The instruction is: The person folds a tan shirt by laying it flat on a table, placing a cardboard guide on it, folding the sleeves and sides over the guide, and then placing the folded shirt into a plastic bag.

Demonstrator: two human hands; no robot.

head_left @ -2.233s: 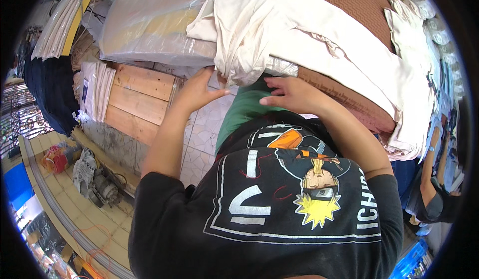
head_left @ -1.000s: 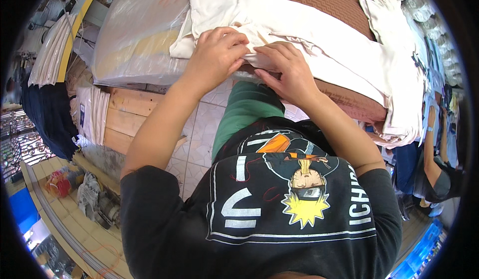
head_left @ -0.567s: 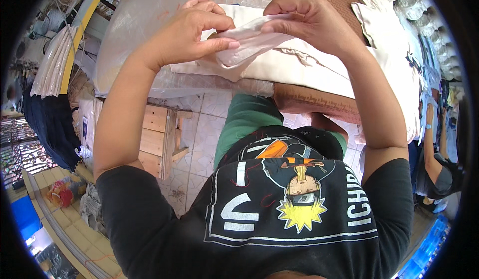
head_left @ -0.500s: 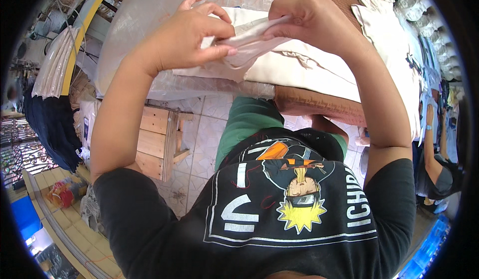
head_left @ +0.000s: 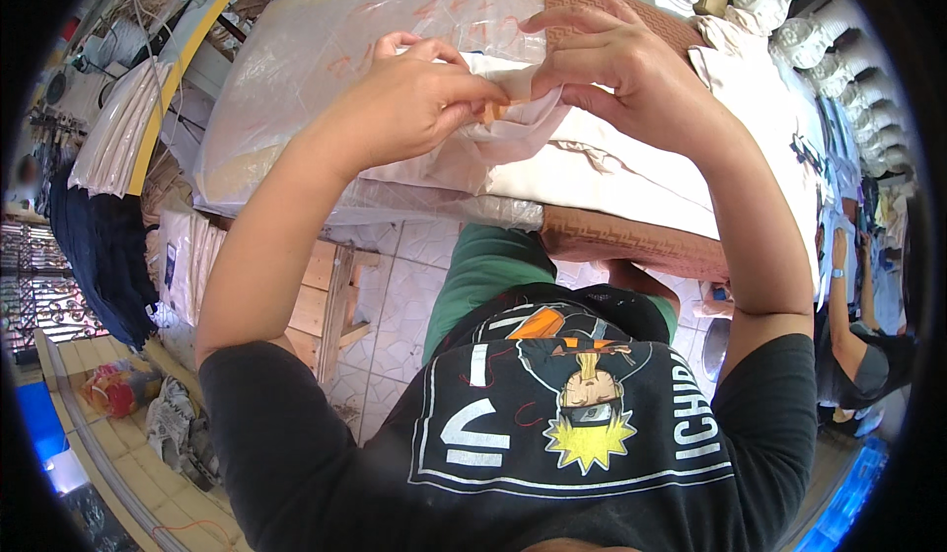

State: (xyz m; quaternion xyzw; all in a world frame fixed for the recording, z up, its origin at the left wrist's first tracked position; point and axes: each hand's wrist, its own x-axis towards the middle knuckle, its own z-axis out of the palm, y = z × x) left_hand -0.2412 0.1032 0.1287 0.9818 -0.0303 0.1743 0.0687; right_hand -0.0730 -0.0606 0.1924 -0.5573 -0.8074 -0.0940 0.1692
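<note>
Thin white cloth point(head_left: 523, 126) is bunched between my two hands, above a cream garment point(head_left: 631, 157) spread on the table. My left hand point(head_left: 419, 93) is closed, with thumb and forefinger pinched at the cloth's left side. A small orange piece point(head_left: 496, 112) shows at those fingertips; its kind is unclear. My right hand point(head_left: 621, 73) grips the cloth's right edge between thumb and forefinger, its other fingers raised and spread. Part of the cloth is hidden behind my fingers.
Clear plastic sheeting point(head_left: 286, 88) covers the table's left part, and a brown patterned cover point(head_left: 631, 241) its right part. A wooden stool point(head_left: 321, 295) stands below. Plastic-wrapped bundles point(head_left: 809, 44) line the far right. A co-worker's arm point(head_left: 843, 295) reaches among blue garments there.
My left hand has shifted right and down, closer to my right hand. The orange piece now shows at its fingertips. My right hand has moved slightly down, still gripping the white cloth.
</note>
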